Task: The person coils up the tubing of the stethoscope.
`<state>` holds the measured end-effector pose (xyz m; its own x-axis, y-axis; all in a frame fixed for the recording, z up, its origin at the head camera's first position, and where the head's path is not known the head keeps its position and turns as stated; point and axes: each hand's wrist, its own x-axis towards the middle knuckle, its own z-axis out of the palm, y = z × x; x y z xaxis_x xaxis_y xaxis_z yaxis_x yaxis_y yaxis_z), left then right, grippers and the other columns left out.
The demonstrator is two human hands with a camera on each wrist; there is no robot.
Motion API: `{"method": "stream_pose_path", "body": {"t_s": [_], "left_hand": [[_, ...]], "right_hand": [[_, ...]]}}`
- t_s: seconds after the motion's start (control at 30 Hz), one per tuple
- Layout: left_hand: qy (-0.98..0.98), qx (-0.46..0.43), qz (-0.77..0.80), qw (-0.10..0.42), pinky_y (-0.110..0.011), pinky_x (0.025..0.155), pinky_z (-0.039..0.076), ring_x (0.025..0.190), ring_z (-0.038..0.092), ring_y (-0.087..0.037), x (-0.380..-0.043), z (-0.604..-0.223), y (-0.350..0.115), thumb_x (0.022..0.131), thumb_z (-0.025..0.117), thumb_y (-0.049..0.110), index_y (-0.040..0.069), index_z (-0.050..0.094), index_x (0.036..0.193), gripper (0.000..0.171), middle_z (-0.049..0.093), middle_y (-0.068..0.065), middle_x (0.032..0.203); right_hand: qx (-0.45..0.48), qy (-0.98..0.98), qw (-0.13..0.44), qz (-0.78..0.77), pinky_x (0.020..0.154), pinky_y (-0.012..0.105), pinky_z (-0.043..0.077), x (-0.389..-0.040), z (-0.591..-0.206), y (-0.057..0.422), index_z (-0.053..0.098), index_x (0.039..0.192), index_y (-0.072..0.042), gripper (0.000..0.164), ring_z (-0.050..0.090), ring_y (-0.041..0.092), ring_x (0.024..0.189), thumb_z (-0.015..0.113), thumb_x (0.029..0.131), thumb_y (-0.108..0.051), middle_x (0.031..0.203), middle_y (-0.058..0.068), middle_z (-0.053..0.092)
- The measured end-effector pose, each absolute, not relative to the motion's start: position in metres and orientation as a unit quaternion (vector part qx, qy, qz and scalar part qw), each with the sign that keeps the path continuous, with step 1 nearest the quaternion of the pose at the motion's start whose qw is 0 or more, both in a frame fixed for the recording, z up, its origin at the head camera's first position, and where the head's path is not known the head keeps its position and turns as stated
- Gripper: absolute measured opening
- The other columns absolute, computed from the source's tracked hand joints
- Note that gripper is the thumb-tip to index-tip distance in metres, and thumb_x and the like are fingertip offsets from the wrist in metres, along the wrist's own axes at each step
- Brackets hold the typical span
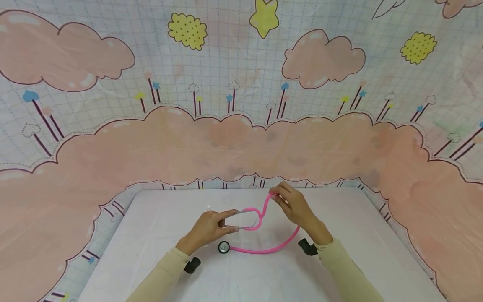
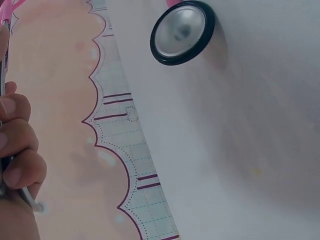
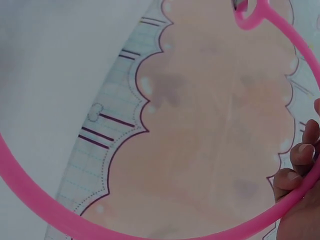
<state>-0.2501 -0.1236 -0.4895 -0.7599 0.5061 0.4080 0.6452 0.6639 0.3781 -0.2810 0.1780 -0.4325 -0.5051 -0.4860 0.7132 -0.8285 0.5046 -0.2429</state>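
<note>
A stethoscope with pink tubing (image 1: 264,251) is held up between both hands over the white table. My left hand (image 1: 209,226) grips its metal ear tubes (image 1: 234,213), fingers curled round them in the left wrist view, with one white eartip (image 2: 37,206) poking out below. Farther along, my right hand (image 1: 294,205) pinches the pink tube just past the fork. From there the tube passes behind the right wrist and curves back left to the round chestpiece (image 1: 224,247), which has a black rim and a silver face (image 2: 181,32). In the right wrist view, fingers (image 3: 302,154) curl round the tube.
The white table (image 1: 158,205) stretches out under both hands. A cloth backdrop (image 1: 241,147) with clouds and stars rises behind it and down its sides. Black wrist cameras (image 1: 193,265) hang below each forearm.
</note>
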Motion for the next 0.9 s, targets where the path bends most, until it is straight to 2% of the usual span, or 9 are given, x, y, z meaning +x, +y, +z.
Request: {"method": "stream_pose_path", "body": {"t_s": [0.13, 0.2, 0.3, 0.37, 0.5, 0.63, 0.8, 0.9], "left_hand": [[-0.891, -0.342, -0.258, 0.148, -0.016, 0.054, 0.032, 0.052, 0.032, 0.005, -0.250, -0.486, -0.122, 0.082, 0.076, 0.046, 0.021, 0.068, 0.125, 0.051, 0.043, 0.017, 0.054], [-0.888, -0.350, -0.258, 0.149, -0.016, 0.054, 0.032, 0.052, 0.033, 0.005, -0.250, -0.484, -0.121, 0.081, 0.077, 0.045, 0.020, 0.068, 0.125, 0.051, 0.043, 0.017, 0.054], [-0.887, -0.356, -0.256, 0.147, -0.016, 0.054, 0.033, 0.052, 0.033, 0.005, -0.250, -0.482, -0.119, 0.081, 0.078, 0.045, 0.021, 0.068, 0.125, 0.051, 0.044, 0.017, 0.054], [-0.886, -0.359, -0.255, 0.146, -0.016, 0.055, 0.033, 0.053, 0.033, 0.004, -0.250, -0.482, -0.119, 0.081, 0.078, 0.045, 0.021, 0.068, 0.125, 0.051, 0.043, 0.017, 0.055], [-0.886, -0.363, -0.251, 0.143, -0.016, 0.056, 0.032, 0.054, 0.033, 0.004, -0.250, -0.481, -0.118, 0.082, 0.074, 0.051, 0.024, 0.068, 0.125, 0.051, 0.040, 0.017, 0.056], [-0.881, -0.373, -0.254, 0.140, -0.015, 0.055, 0.030, 0.054, 0.031, 0.005, -0.248, -0.479, -0.116, 0.084, 0.070, 0.055, 0.023, 0.067, 0.126, 0.053, 0.039, 0.016, 0.056], [-0.870, -0.392, -0.257, 0.156, -0.013, 0.054, 0.028, 0.053, 0.030, 0.005, -0.246, -0.476, -0.112, 0.083, 0.073, 0.051, 0.018, 0.069, 0.124, 0.052, 0.039, 0.015, 0.055], [-0.863, -0.401, -0.258, 0.169, -0.012, 0.053, 0.028, 0.053, 0.030, 0.006, -0.243, -0.473, -0.110, 0.082, 0.075, 0.050, 0.018, 0.069, 0.122, 0.051, 0.039, 0.015, 0.055]], "right_hand": [[0.413, -0.811, 0.292, 0.295, 0.067, 0.018, 0.049, -0.283, -0.429, 0.174, 0.067, 0.104, -0.010, 0.015, 0.054, 0.009, 0.076, 0.070, 0.089, -0.008, 0.092, 0.000, 0.059], [0.417, -0.808, 0.291, 0.297, 0.068, 0.018, 0.049, -0.284, -0.427, 0.172, 0.068, 0.105, -0.010, 0.013, 0.055, 0.010, 0.076, 0.066, 0.093, -0.016, 0.092, 0.000, 0.060], [0.421, -0.807, 0.287, 0.300, 0.069, 0.018, 0.050, -0.284, -0.423, 0.169, 0.068, 0.105, -0.011, 0.024, 0.055, 0.010, 0.078, 0.057, 0.097, -0.031, 0.092, 0.000, 0.060], [0.421, -0.808, 0.284, 0.300, 0.070, 0.018, 0.050, -0.284, -0.422, 0.167, 0.068, 0.105, -0.011, 0.029, 0.055, 0.010, 0.078, 0.054, 0.097, -0.034, 0.093, 0.000, 0.060], [0.421, -0.809, 0.279, 0.301, 0.069, 0.021, 0.051, -0.284, -0.420, 0.163, 0.068, 0.106, -0.012, 0.016, 0.055, 0.011, 0.079, 0.065, 0.094, -0.021, 0.092, 0.000, 0.061], [0.424, -0.808, 0.274, 0.303, 0.067, 0.021, 0.050, -0.284, -0.420, 0.159, 0.069, 0.106, -0.012, 0.022, 0.054, 0.010, 0.078, 0.073, 0.085, -0.006, 0.092, 0.000, 0.061], [0.433, -0.804, 0.273, 0.303, 0.064, 0.020, 0.047, -0.286, -0.421, 0.154, 0.070, 0.107, -0.012, 0.024, 0.052, 0.009, 0.076, 0.073, 0.084, -0.005, 0.090, -0.001, 0.059], [0.438, -0.802, 0.269, 0.304, 0.064, 0.020, 0.047, -0.287, -0.423, 0.151, 0.070, 0.108, -0.013, 0.021, 0.051, 0.009, 0.075, 0.071, 0.087, -0.009, 0.090, -0.001, 0.058]]}}
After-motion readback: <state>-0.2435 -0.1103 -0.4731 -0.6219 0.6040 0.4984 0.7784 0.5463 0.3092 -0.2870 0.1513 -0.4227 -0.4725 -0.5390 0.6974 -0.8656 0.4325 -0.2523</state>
